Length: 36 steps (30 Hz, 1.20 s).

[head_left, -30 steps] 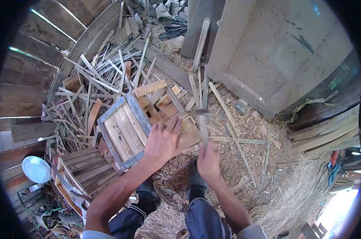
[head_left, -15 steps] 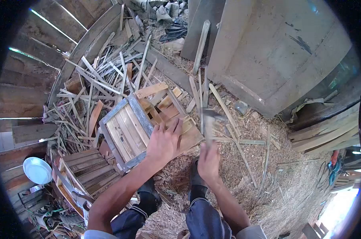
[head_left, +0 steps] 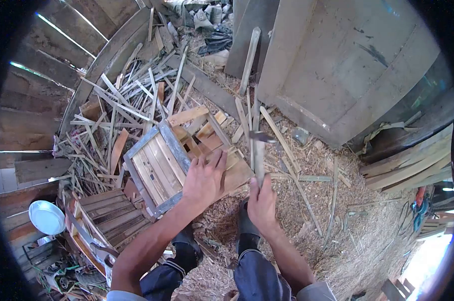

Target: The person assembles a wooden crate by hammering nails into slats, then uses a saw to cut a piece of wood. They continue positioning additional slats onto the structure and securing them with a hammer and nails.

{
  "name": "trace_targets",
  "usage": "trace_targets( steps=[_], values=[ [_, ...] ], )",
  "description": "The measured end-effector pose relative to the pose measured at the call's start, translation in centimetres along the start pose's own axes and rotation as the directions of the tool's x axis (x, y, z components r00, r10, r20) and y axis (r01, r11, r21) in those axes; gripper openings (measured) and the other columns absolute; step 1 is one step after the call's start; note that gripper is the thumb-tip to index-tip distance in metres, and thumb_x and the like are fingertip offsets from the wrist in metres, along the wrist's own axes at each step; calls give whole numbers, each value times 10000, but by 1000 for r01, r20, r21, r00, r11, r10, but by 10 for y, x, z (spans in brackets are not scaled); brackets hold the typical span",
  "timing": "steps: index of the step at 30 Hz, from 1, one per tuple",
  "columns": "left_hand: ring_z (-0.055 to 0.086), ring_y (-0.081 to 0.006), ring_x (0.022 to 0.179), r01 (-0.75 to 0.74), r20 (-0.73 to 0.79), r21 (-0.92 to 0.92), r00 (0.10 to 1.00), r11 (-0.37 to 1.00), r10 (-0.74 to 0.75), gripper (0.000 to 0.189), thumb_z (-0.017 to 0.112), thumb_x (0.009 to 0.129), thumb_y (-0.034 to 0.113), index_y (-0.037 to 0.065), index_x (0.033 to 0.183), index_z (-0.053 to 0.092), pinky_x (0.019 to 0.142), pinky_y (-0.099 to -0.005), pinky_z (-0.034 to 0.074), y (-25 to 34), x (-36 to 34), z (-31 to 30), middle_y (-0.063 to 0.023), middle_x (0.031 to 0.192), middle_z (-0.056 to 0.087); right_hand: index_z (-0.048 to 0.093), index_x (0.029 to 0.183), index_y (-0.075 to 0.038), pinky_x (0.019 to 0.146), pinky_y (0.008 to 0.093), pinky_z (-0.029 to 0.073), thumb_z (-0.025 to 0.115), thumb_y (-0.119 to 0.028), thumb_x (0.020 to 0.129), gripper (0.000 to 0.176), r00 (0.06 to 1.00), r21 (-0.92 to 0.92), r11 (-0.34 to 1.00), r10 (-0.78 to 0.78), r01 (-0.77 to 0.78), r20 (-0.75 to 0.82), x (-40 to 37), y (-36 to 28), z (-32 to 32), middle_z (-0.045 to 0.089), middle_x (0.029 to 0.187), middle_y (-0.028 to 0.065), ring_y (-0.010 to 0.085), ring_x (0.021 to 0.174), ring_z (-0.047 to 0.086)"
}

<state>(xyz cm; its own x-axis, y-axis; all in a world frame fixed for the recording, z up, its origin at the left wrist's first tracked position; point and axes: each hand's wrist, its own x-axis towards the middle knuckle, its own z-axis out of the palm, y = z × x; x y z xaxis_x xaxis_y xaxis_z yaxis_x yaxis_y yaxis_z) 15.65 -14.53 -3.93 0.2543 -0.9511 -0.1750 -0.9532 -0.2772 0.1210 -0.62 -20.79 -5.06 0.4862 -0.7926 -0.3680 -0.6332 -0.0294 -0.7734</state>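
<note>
My right hand grips a hammer by its wooden handle. The dark hammer head is raised just right of a wooden crate. This crate has a slatted face inside a grey frame and an open compartment with loose-looking pieces of wood. My left hand rests on the crate's near right part, its fingers bent and closed around the edge by a light board. Whether a nail sits between those fingertips is too small to tell.
Many thin wood strips are heaped at the back left. A second slatted crate stands at the left, near a white basin. Large grey panels lean at the back right. Wood shavings and loose sticks cover the floor.
The hammer has shifted slightly left and its head has tilted and risen a little. My left hand keeps its place on the crate. The whole view has shifted slightly.
</note>
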Motion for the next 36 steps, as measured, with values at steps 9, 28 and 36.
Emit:
trace_targets(
  steps=[9, 28, 36],
  values=[
    [599, -323, 953, 30, 18, -55, 999, 998, -29, 613, 666, 774, 197, -3, 1329, 499, 929, -401, 437, 3, 0, -5, -137, 1294, 565, 411, 1127, -10, 566, 578, 486, 477, -219, 979, 265, 995, -74, 997, 42, -35, 85, 7, 22, 1, 595, 716, 341, 539, 697, 592],
    [601, -337, 923, 21, -41, -103, 999, 994, -26, 559, 650, 785, 176, 1, 1302, 530, 891, -420, 468, 1, 3, -3, -143, 1298, 566, 424, 1227, -12, 627, 596, 476, 478, -248, 978, 347, 985, -171, 985, 53, -25, 163, 13, 42, 11, 595, 707, 333, 529, 707, 604],
    [596, -329, 942, 15, -59, -45, 998, 999, -18, 561, 652, 777, 182, -6, 1293, 538, 906, -417, 460, 4, 0, -2, -130, 1295, 570, 465, 1124, -1, 627, 543, 473, 485, -250, 987, 285, 994, -309, 948, -45, 73, 95, 6, 28, 5, 590, 724, 294, 493, 716, 604]
  ],
)
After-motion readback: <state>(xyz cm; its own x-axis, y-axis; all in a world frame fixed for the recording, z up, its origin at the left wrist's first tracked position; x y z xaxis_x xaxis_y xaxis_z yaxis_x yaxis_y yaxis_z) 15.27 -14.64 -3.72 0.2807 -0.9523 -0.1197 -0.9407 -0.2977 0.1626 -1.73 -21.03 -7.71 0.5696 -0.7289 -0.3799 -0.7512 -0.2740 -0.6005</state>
